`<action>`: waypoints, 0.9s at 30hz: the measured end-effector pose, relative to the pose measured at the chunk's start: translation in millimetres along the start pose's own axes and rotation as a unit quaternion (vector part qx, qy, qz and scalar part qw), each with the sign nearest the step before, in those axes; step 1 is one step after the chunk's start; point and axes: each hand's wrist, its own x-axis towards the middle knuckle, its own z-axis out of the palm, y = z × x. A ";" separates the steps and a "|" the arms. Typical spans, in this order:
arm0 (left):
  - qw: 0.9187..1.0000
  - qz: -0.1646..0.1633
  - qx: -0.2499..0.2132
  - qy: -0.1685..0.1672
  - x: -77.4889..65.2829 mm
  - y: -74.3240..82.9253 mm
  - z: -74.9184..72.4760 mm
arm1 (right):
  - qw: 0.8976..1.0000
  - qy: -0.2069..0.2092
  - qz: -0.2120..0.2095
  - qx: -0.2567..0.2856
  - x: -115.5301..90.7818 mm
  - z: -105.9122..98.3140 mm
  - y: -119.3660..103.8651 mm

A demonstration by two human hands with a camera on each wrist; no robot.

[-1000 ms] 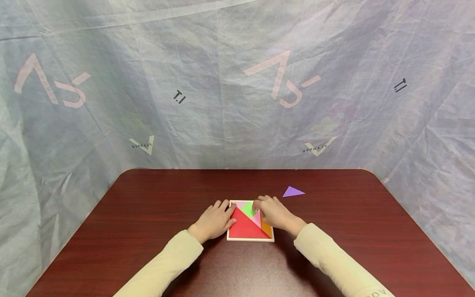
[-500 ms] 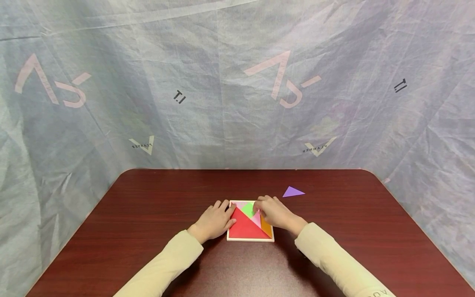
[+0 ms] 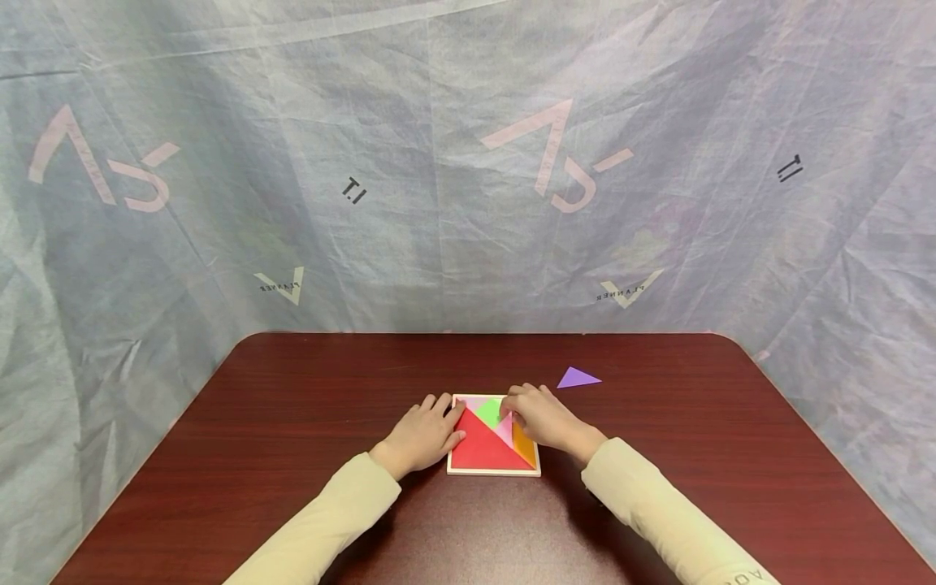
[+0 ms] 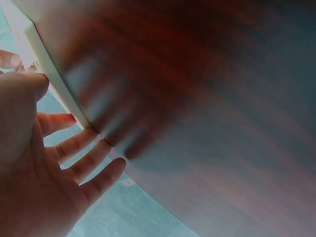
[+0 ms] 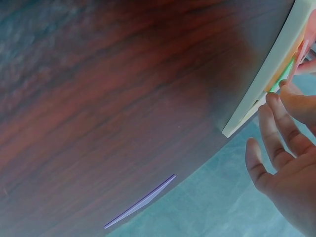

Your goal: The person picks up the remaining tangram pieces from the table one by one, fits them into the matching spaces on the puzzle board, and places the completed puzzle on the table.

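Observation:
A square white-rimmed tray of tangram pieces lies on the table. In it I see a large red triangle, a green piece, an orange piece, a pale pink piece and a pink tangram piece. My left hand rests at the tray's left edge, fingers spread. Over the tray's upper right, my right hand pinches the pink tangram piece, which stands tilted in the right wrist view. The right fingers hide part of the tray.
A purple triangle lies flat on the dark red wooden table, beyond the tray to the right. Grey printed cloth hangs behind the table and along its sides.
The right hand shifts very slightly at the tray's upper right, and the pink piece under its fingers changes a little in outline. The left hand stays put.

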 end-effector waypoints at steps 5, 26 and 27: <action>1.000 -0.003 -0.001 -0.003 0.3 0.5 0.9 | 1.000 0.006 -0.002 0.004 0.0 1.8 1.0; 1.000 -0.007 0.000 -0.012 2.6 0.2 2.2 | 0.999 -0.005 0.001 -0.033 -2.9 1.8 -6.9; 1.000 -0.007 0.000 -0.013 2.6 0.2 2.2 | 0.999 -0.005 0.002 -0.034 -3.1 1.9 -7.0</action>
